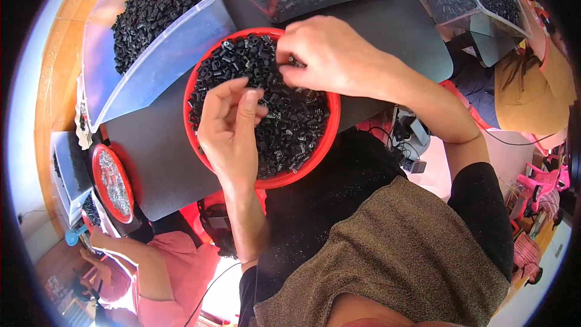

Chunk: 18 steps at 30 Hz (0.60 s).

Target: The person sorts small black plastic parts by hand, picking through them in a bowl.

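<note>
Pinch the black parts (296,130) by their sides: probably light, stiff, slippery; with left hand (229,130) and right hand (327,53) loosely curled, impossible to say if gripping anything

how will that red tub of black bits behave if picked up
The red tub is probably heavy for its size, with so many small black parts inside. They lie loose and uncovered, so tilting could spill some. Its smooth-looking surface may feel slightly slippery.
</note>
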Motion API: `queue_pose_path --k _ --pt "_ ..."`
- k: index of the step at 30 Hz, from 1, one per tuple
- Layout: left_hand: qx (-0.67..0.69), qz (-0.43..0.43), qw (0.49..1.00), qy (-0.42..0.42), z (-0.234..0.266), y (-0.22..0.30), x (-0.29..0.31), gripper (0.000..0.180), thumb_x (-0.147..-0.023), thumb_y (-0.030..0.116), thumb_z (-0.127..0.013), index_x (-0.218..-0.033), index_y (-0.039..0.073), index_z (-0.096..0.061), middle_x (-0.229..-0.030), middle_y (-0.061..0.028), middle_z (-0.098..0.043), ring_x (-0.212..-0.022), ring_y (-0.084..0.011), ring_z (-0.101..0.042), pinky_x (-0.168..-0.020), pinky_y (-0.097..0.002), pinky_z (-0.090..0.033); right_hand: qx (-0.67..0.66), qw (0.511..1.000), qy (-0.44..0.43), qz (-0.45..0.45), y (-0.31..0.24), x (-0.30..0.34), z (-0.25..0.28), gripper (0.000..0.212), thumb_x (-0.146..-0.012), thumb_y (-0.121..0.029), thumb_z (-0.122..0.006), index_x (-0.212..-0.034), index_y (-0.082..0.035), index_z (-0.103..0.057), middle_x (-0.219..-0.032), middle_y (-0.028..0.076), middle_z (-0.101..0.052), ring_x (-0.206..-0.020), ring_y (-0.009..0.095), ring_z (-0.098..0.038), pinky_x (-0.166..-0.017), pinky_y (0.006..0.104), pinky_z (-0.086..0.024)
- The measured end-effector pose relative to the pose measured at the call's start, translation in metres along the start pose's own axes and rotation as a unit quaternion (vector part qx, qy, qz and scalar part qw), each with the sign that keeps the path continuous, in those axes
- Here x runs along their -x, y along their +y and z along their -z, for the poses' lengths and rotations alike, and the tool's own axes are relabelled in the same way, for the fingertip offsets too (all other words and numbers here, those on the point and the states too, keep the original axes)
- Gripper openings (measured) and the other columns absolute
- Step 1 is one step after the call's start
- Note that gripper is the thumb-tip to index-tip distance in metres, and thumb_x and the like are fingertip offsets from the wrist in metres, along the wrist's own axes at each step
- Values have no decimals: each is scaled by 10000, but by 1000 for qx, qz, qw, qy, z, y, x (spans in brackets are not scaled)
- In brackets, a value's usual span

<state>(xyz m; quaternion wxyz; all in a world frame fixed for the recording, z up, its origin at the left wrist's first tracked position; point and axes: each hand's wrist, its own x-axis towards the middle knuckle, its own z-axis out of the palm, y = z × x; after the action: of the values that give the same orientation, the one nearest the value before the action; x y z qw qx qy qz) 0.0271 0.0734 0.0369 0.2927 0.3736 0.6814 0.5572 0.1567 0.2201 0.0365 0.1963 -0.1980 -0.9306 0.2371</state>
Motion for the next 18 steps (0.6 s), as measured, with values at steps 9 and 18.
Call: queue_pose_path --k 9,18 --pt "310 25 951 -2 -12 -3 -7 177 -918 52 -584 -1081 -13 -603 -992 -105 -665 -817 -122 -639 -723 -237 -530 -242 965 36 99 -15 -3 20 119 -765 -44 -699 -867 8 -664 -693 108 -578 -611 206 -578 -556 314 -441" --pt "293 60 954 -2 9 -20 -1 195 -896 38 -602 -1082 -13 -631 -932 -118 -672 -764 -142 -638 -699 -220 -516 -33 995 -90 14 7 24 13 156 -723 -65 -680 -877 -48 -698 -821 147 -653 -796 329 -648 -698 428 -511"
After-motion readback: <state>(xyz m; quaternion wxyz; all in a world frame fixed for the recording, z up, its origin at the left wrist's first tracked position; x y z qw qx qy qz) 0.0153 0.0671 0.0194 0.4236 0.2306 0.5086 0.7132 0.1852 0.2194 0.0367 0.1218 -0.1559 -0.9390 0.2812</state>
